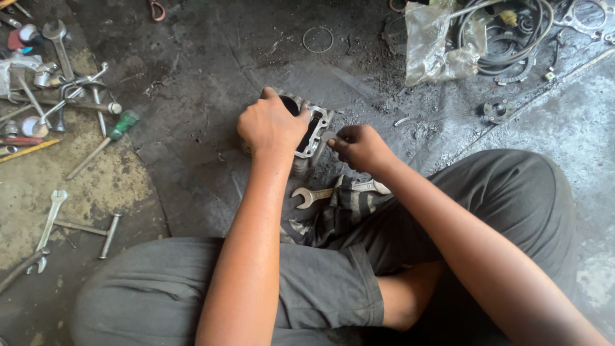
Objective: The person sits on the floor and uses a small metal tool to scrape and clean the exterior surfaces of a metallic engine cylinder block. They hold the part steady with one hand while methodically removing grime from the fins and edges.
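A grey finned metal engine cylinder (315, 131) stands on the dirty floor in front of my crossed legs. My left hand (272, 125) lies over its top and grips it. My right hand (360, 147) is at the cylinder's right edge, fingers closed on a small flat tool whose tip touches the rim; the tool is mostly hidden. An open-ended spanner (314, 194) lies on a striped rag (339, 208) just below the cylinder.
Spanners, a green-handled screwdriver (115, 131) and other tools are scattered at the left. A thin wire ring (318, 39) lies at the back. A clear plastic bag (435, 45), coiled cables (512, 38) and small metal parts sit at the upper right.
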